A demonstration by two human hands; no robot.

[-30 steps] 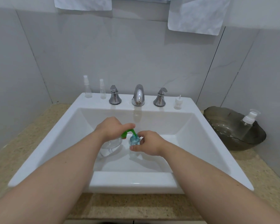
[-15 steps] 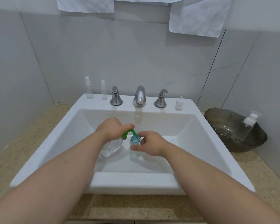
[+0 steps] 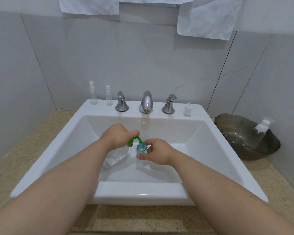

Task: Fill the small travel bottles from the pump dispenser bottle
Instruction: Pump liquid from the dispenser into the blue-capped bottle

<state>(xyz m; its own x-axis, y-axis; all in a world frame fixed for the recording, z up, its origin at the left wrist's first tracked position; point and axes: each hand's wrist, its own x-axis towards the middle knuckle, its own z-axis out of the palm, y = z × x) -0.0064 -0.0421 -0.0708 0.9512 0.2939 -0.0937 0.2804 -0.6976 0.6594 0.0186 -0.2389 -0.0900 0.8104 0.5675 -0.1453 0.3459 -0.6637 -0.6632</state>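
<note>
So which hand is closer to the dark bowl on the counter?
Right. The right hand grips the small bottle in the sink, left of the dark bowl; the left hand is farther left, on the green pump.

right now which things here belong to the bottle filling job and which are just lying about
Job: left hand on the pump dispenser bottle; right hand holding the blue travel bottle; two clear spray bottles on the ledge, likely next.
Lying about: faucet, grey bowl, white-capped bottle in it, towels.
</note>
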